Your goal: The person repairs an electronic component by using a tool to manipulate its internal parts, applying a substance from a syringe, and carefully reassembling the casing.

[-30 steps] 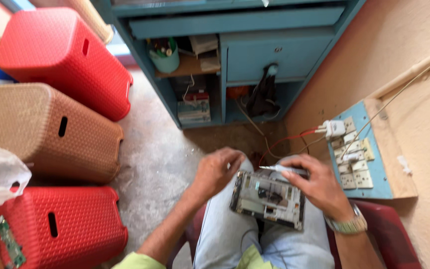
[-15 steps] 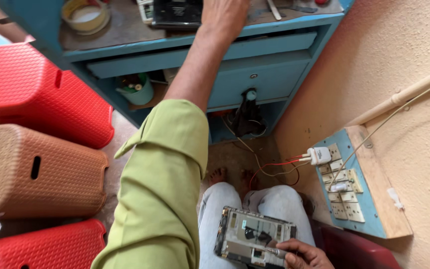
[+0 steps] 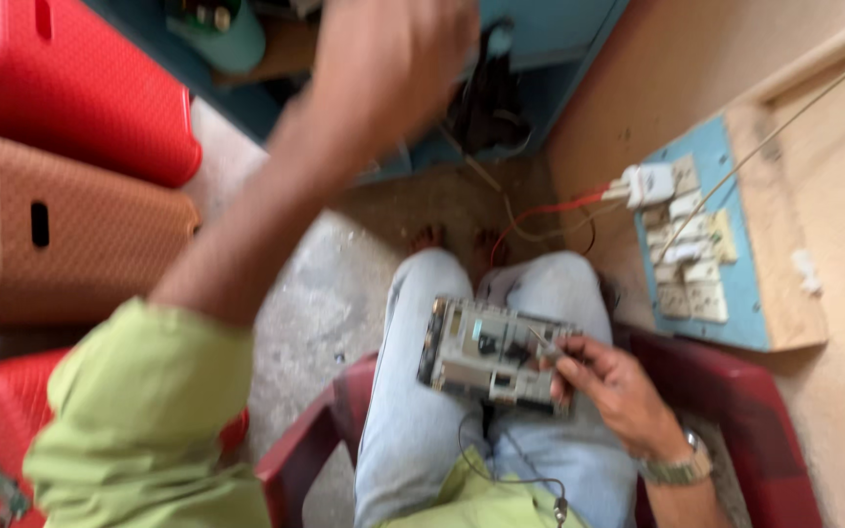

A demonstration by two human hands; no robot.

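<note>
On the lap of the seated person, just below the centre of the view, an opened electronic device [image 3: 494,354] is lying flat across the jeans-clad thighs, with its bare circuit board and small components facing up. Its right edge, at three o'clock, is pinched by the right hand [image 3: 610,383], whose fingers are closed around the edge and around a thin metal tool [image 3: 543,344] that is laid across the board; what kind of tool it is cannot be made out. The left hand [image 3: 393,61] is raised at twelve o'clock, towards the blue cabinet [image 3: 579,39], and is too blurred for it to be told whether it is open or closed, or whether anything is held in it.

The device is judged to be light and stiff, since it is steadied by one hand alone, but fragile: the exposed board and its soldered parts could be harmed by pressure or bending. It is best taken by the frame at its long edges, never by the components, and kept level on the thighs, which offer only a soft and uneven rest. A thin dark cable [image 3: 501,469] is seen hanging from its lower edge at six o'clock and could snag if the device were lifted.

At three o'clock a blue switchboard [image 3: 726,303] is fixed to the wall; red plastic stools [image 3: 80,88] are stacked at nine o'clock.
</note>
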